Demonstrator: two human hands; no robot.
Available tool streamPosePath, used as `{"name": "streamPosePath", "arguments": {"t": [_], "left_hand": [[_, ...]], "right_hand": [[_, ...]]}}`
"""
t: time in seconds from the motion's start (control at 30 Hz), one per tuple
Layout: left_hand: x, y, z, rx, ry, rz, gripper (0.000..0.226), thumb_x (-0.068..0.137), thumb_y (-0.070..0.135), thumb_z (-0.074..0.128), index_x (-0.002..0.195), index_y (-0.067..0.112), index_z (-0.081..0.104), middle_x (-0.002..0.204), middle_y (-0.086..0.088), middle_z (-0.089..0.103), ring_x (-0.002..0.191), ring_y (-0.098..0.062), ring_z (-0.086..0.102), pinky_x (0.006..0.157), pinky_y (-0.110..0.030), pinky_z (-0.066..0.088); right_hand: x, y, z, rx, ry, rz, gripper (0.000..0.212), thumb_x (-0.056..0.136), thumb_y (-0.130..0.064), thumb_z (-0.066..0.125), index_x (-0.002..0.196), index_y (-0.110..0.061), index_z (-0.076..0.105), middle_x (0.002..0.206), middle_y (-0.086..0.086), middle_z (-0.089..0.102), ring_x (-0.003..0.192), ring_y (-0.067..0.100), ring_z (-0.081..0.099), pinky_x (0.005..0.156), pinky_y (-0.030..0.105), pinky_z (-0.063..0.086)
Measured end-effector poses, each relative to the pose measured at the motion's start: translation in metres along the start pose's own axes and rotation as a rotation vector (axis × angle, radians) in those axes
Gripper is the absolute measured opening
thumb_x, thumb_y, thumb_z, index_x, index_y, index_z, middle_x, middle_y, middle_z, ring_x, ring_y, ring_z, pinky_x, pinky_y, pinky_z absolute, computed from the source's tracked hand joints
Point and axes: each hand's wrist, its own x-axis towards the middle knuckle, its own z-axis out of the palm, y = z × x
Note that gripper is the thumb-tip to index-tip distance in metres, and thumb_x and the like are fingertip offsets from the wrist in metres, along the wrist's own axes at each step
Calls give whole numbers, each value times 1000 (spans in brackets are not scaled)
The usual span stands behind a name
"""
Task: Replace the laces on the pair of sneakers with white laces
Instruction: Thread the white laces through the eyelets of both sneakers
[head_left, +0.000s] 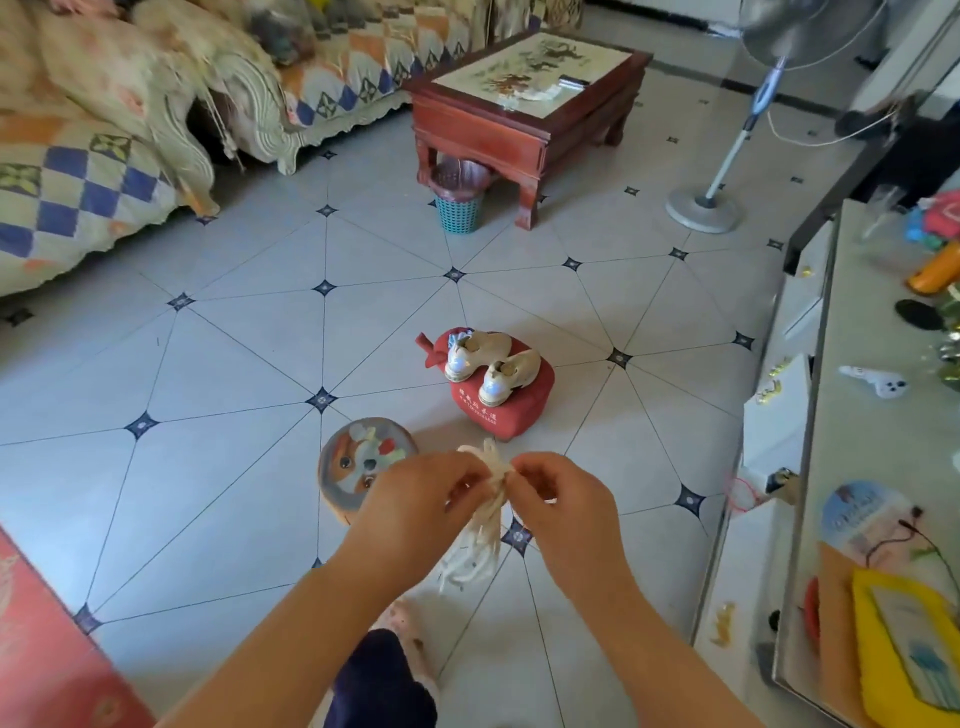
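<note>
— Our left hand (415, 499) and right hand (561, 499) sit close together, both pinching the top of the bundled white laces (478, 556); the tails hang loose.

— Then we should tease 1 lace free slowly, so nothing knots. The 2 sneakers (491, 366) sit on the red cushion (506, 415) ahead.

We see one head view only: faces forward, down; left hand (415, 512), right hand (569, 512) near lens, floor (234, 364) beyond.
</note>
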Motion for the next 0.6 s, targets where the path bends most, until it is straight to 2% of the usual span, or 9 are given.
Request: {"name": "streamPosePath", "arguments": {"t": [0.1,0.13,0.23,0.3,0.37,0.4,0.5,0.57,0.6], "left_hand": [[35,-21,-1,189,-40,14,25,91,44,46,98,27,63,91,10,64,83,-5,56,76,-14,35],[47,-29,0,237,-53,27,24,91,42,45,97,27,62,92,10,63,84,-6,55,75,-16,35],[87,-51,-3,250,-49,57,19,86,37,48,82,23,60,80,8,62,70,-7,52,55,-16,32],[115,-65,-11,245,-24,84,19,78,31,62,66,19,54,64,5,58,57,-9,45,47,-14,23],[143,-76,-25,247,56,132,30,65,23,75,53,16,48,48,4,49,48,-8,33,43,-10,12],[157,-80,-34,247,78,159,30,64,22,72,50,15,47,44,3,46,45,-9,31,41,-12,12],[189,-101,-51,140,77,213,29,74,29,48,53,9,53,47,-1,49,43,-16,43,39,-19,31],[207,-115,-57,-47,64,110,20,78,24,50,65,10,56,58,1,53,55,-18,49,49,-23,37],[215,-124,-57,-136,65,36,11,80,19,56,70,14,55,63,4,53,61,-17,50,56,-20,36]], "right_hand": [[30,-4,13,-299,5,-196,5,85,-28,64,82,-25,61,75,-15,63,71,0,58,63,10,42],[41,-5,19,-392,8,-247,6,86,-29,61,85,-23,62,79,-13,62,72,2,58,63,13,43],[83,-11,37,-527,14,-290,13,89,-33,56,91,-20,60,83,-10,61,75,8,58,63,27,48],[115,-18,49,-537,7,-232,14,91,-35,52,89,-22,57,80,-9,60,72,10,55,61,27,45],[148,-23,65,-423,0,-93,16,92,-29,49,79,-21,53,70,-7,55,63,11,51,55,23,39],[163,-27,73,-307,11,20,19,92,-23,48,75,-17,52,66,-5,54,60,12,49,54,23,39],[206,-48,90,316,-1,485,24,84,-9,49,63,-7,61,61,5,58,58,17,52,57,31,46],[228,-58,95,620,-45,592,25,80,-8,53,59,-13,66,59,3,61,54,12,55,55,27,46],[237,-59,96,629,-58,554,25,81,-9,53,61,-15,67,60,2,62,54,10,56,56,25,46]]}}
